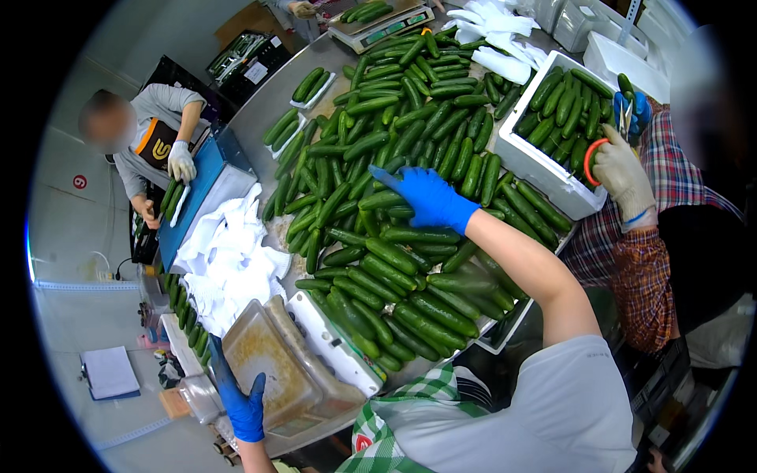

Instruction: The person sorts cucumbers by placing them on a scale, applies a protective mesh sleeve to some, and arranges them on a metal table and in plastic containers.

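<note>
My right hand [434, 198], in a blue glove, is over a large heap of green cucumbers [366, 145]. One finger stretches out above the heap, and a cucumber [381, 200] lies right beside the hand. The curled fingers hide whether anything is gripped. In a blue glove too, my left hand [239, 402] has thumb and fingers apart and holds nothing. It is at the edge of a stained plastic weighing pan [266, 372]. Next to that pan is a white scale body [337, 343], partly covered by cucumbers.
At right, a co-worker's gloved hand [621, 168] holds orange-handled scissors [589, 161] beside a foam box [550, 171] of cucumbers. Another person at left handles packed cucumbers [171, 198] at a blue-topped machine [204, 183]. White gloves [230, 254] lie heaped nearby; another scale [384, 29] stands far back.
</note>
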Tool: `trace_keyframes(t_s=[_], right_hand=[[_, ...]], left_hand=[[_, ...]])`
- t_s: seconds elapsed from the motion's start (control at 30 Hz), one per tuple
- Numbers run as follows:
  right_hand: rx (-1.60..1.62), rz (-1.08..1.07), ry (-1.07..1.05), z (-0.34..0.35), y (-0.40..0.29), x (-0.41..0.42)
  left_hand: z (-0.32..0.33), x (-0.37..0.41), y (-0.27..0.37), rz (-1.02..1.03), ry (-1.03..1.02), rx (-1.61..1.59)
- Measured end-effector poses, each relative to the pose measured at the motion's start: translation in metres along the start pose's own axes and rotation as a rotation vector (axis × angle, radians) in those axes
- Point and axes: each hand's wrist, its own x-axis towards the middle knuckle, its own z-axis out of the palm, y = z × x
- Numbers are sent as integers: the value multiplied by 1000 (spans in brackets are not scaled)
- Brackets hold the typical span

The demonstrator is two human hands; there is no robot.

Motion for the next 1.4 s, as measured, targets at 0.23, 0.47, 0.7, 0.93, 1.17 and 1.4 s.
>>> trace_keyframes(t_s=[0.23, 0.47, 0.7, 0.93, 1.17, 1.4], right_hand=[[802, -223, 53, -2, -136, 5], [1331, -307, -376, 40, -325, 20], [332, -290, -364, 68, -452, 25], [134, -397, -178, 145, -461, 14], [136, -421, -84, 154, -461, 12], [80, -419, -83, 157, -453, 10]], left_hand=[[-10, -23, -25, 45, -1, 21], [-31, -61, -74, 64, 69, -22], [-72, -137, -192, -26, 183, -114], [-94, -125, -223, 65, 153, -140], [-23, -32, -204, 261, -45, -326], [20, -18, -204, 186, -111, -202]])
